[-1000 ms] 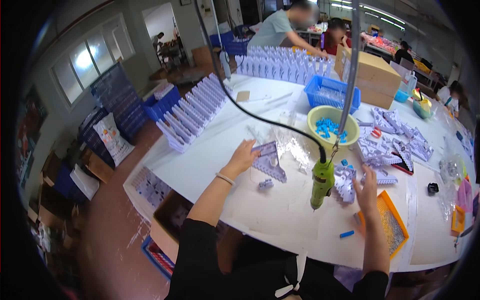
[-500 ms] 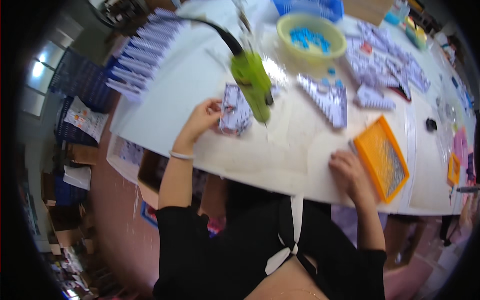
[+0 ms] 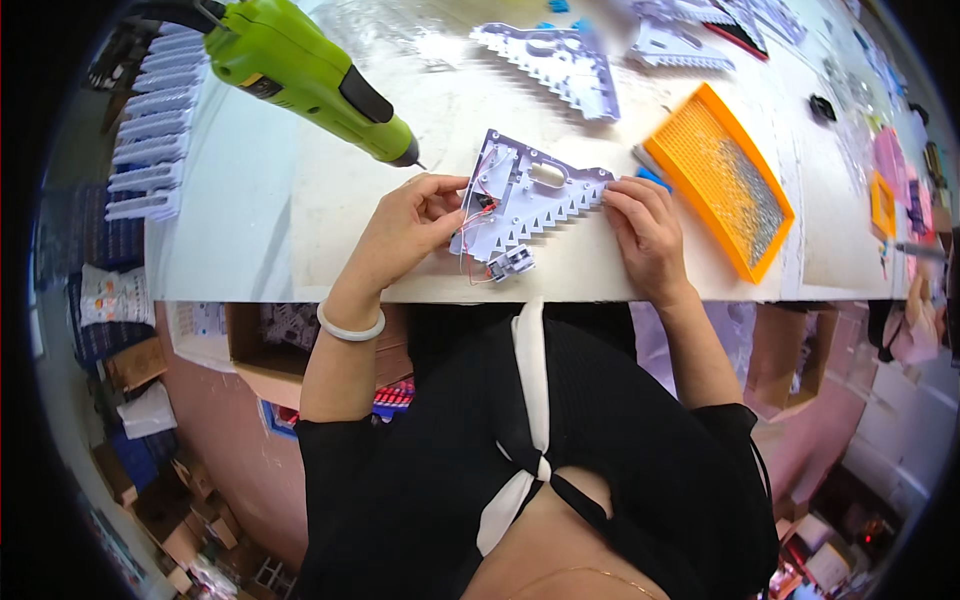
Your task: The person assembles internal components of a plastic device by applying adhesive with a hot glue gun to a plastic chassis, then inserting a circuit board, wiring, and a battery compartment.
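Note:
Between my hands is a pale lavender, triangular plastic housing (image 3: 530, 190) with a saw-toothed lower edge. Thin red and white wires and a small black part show at its left end. A small grey block (image 3: 511, 263) sits by its lower left corner, close to the wires. My left hand (image 3: 410, 222) is closed on the housing's left edge, thumb over the wires. At the pointed right end, my right hand (image 3: 648, 232) grips with bent fingers. A green electric screwdriver (image 3: 315, 82) hangs above and left of the housing, its bit near my left hand.
An orange tray (image 3: 700, 150) of small metal screws lies right of my right hand, beside a little blue piece (image 3: 654, 178). Another toothed housing (image 3: 560, 68) lies farther back. Stacked lavender parts (image 3: 155, 125) stand at far left. A small black object (image 3: 822, 108) is at right.
My right hand has come left from beside the orange tray to the housing. The housing now lies with its toothed edge toward me. The view has shifted, and the screwdriver appears larger and farther left.

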Demonstrator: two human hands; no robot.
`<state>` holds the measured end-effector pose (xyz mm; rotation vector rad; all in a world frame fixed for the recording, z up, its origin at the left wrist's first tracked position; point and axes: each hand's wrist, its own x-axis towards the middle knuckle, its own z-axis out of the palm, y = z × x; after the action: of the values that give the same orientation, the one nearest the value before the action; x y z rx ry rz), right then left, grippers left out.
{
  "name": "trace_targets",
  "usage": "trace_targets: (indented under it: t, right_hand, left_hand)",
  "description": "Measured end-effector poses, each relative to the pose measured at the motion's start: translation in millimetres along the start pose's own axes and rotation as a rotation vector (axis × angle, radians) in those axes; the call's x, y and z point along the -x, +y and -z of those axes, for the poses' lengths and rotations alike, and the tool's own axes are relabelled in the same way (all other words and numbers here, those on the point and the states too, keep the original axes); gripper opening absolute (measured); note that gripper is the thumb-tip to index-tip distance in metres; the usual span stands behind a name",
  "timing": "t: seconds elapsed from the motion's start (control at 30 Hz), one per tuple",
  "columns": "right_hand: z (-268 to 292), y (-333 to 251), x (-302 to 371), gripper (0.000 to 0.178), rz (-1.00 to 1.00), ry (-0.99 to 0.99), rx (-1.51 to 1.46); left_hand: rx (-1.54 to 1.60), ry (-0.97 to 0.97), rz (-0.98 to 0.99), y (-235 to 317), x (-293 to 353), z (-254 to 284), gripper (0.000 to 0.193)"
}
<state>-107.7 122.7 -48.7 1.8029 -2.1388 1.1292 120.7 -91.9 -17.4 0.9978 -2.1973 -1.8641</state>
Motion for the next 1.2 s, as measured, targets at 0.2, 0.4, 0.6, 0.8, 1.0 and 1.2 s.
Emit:
trace_targets:
  t: [0.2, 0.4, 0.6, 0.8, 1.0, 1.2]
  right_hand:
    - [17, 7, 26, 0.026, -0.224, 0.077, 0.078]
    - [26, 12, 36, 0.034, -0.261, 0.186, 0.092]
    - [27, 5, 36, 0.035, -0.161, 0.078, 0.105]
    - [23, -12, 43, 0.032, -0.211, 0.014, -0.014]
    - [24, -15, 44, 0.028, -0.317, 0.020, -0.124]
    - [29, 5, 18, 0.019, -0.320, 0.123, -0.073]
  left_hand:
    - [0.093, 0.071, -0.237, 1, -25, -37, 0.033]
    - [-0.349, 0.303, -0.450, 22, 15, -66, 0.049]
    - [-0.324, 0.174, -0.500, 18, 4, -64, 0.035]
    - [-0.309, 0.212, -0.549, 23, -33, -57, 0.023]
    - [-0.393, 0.101, -0.487, 46, -19, -40, 0.018]
    - [-0.573, 0.014, -0.718, 39, -2, -56, 0.021]
